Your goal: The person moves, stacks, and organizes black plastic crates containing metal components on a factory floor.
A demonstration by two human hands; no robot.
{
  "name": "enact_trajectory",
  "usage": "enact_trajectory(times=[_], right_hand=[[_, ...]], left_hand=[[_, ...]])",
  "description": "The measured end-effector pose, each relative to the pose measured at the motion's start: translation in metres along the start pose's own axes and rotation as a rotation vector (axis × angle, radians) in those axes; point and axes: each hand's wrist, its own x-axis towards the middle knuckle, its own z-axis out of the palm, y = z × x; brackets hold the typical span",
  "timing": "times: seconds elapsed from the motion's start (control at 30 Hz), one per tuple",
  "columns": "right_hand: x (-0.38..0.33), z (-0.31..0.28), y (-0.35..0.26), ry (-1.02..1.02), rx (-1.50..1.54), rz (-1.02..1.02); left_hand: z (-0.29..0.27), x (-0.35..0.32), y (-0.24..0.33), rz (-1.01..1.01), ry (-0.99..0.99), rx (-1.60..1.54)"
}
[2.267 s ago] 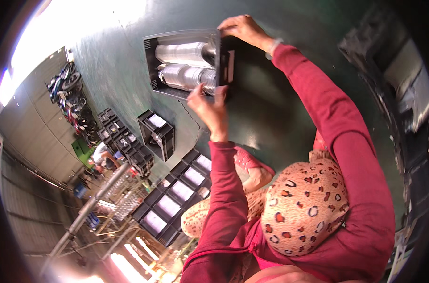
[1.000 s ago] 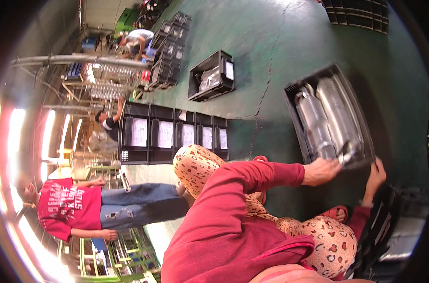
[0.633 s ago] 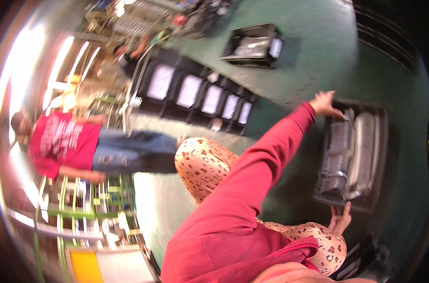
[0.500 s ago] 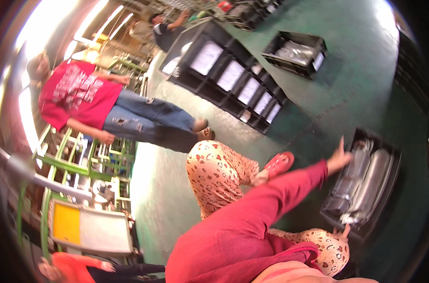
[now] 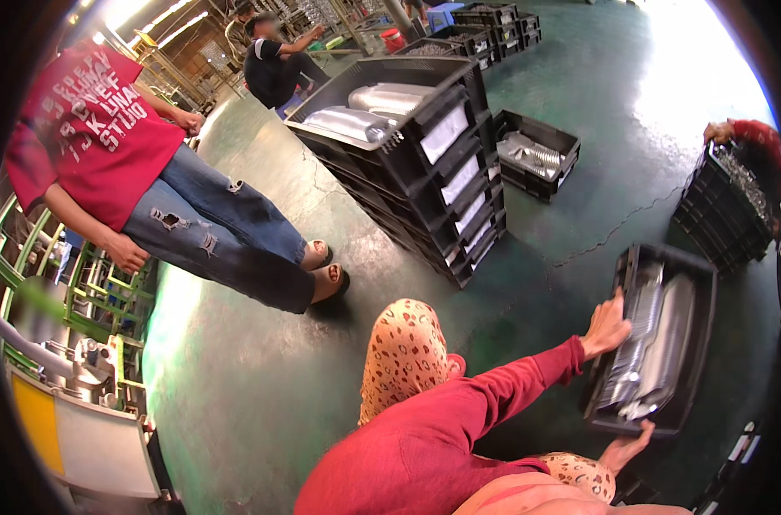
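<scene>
A black plastic crate [image 5: 704, 300] sits tilted in view at the right, over the green floor. Long silvery stacks of nested, ribbed pieces [image 5: 665, 343] lie lengthwise in it; their exact kind is unclear. My left hand [image 5: 607, 328], in a red sleeve, is closed over the crate's left long rim. At the crate's near end, my right hand [image 5: 628, 448] holds the edge from below, some of its fingers hidden. My knees, in leopard-print trousers [image 5: 408, 356], are bent beside the crate.
A tall stack of black crates [image 5: 442, 206] stands ahead, silvery stacks in its top one. Behind it is a low crate [image 5: 536, 159]. At the right, a person's red sleeve [image 5: 759, 142] reaches to another crate [image 5: 723, 210]. A person in jeans [image 5: 227, 223] stands at left.
My left hand, earlier with a finger stretched out at the crate, has closed on its rim. My view has shifted, bringing in another person's crate at right; the standing person appears larger.
</scene>
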Motion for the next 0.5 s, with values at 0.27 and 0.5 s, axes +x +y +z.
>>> enact_trajectory(times=[0.27, 0.5], right_hand=[[0.306, 0.053, -0.244, -0.330, 1.252, 0.399], [0.395, 0.123, -0.435, -1.014, 1.713, 0.347]], left_hand=[[-0.255, 0.144, 0.190, 0.366, 0.660, 0.359], [-0.522, 0.188, 0.229, 1.167, 0.790, 1.453]])
